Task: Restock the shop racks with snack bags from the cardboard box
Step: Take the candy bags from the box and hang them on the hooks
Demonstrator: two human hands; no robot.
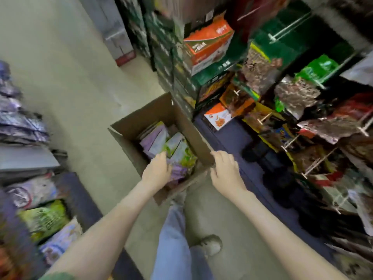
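The step in hand looks like drawing stock. The person stands over an open brown cardboard box (139, 126) on the pale floor of the aisle, between a low shelf of purple and green packets (42, 217) on their left and a wire peg rack (314, 126) hung with dark and red snack packs on their right. Inside the box, purple and green foil snack bags (175, 146) stand packed on edge. The left hand (158, 169) is down inside the box with its fingers curled over the tops of the nearest purple bags, apparently gripping them. The fingertips are hidden behind the packets, so how many it has hold of is unclear. The right hand (226, 168) grips the near end of the box's long side flap (193, 134), fingers bent over its edge and thumb beneath, keeping it out of the way. No bag is out of the box yet. The next move, I judge, calls for lifting the gripped bags clear of the flap without dragging their neighbours. The person would then turn to whichever rack carries matching packs, likely the left shelf. The foil probably slips and crushes easily, so a firm but gentle hold is wanted.
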